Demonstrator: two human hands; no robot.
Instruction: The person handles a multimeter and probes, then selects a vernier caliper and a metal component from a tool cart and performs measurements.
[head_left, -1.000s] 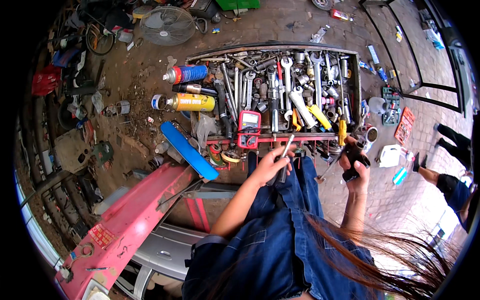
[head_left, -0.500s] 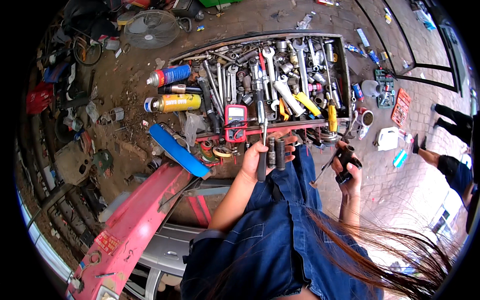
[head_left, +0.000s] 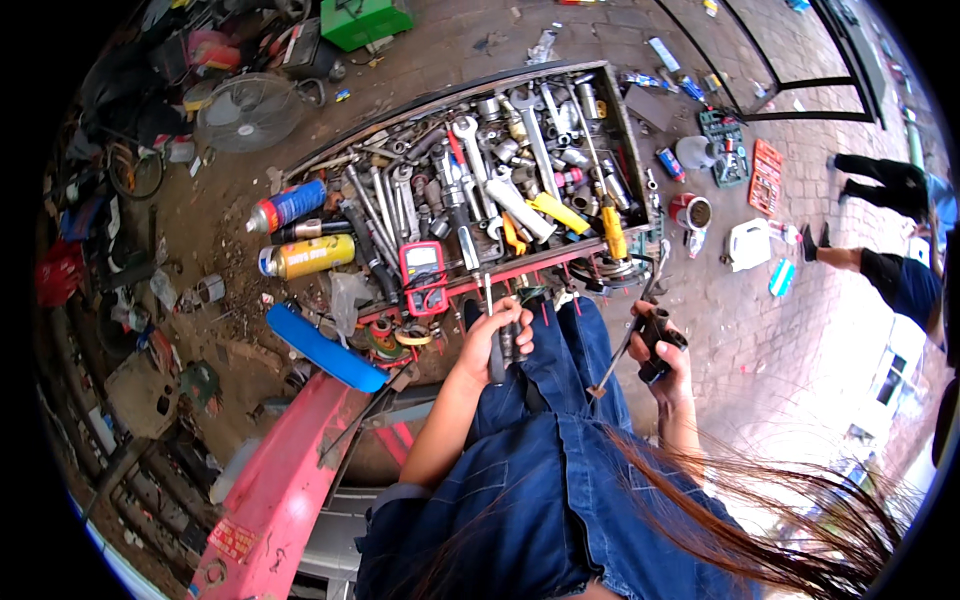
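Observation:
In front of my lap, my left hand [head_left: 487,334] is closed around a black-handled screwdriver [head_left: 496,362] and dark long sockets [head_left: 510,346]. The screwdriver's shaft points up toward the tool tray. Off to the right, my right hand [head_left: 668,372] grips dark tubular sockets [head_left: 655,326] together with a thin metal rod [head_left: 612,368], whose lower end hangs to the left. Beyond both hands lies a tray [head_left: 632,150] heaped with wrenches, sockets and ratchets. A red multimeter [head_left: 424,278] rests at its near edge, close to my left hand.
Two spray cans, one blue [head_left: 290,205] and one yellow [head_left: 310,257], lie at the tray's left. A blue pad [head_left: 325,348] tops a pink metal beam [head_left: 275,480]. On the right floor are a white jug [head_left: 748,246], an orange case [head_left: 766,178] and another person's legs [head_left: 850,258].
The fingers of my left hand have curled from spread to wrapped around the sockets. Both hands sit slightly lower and further left in view, and the whole scene has shifted left and tilted.

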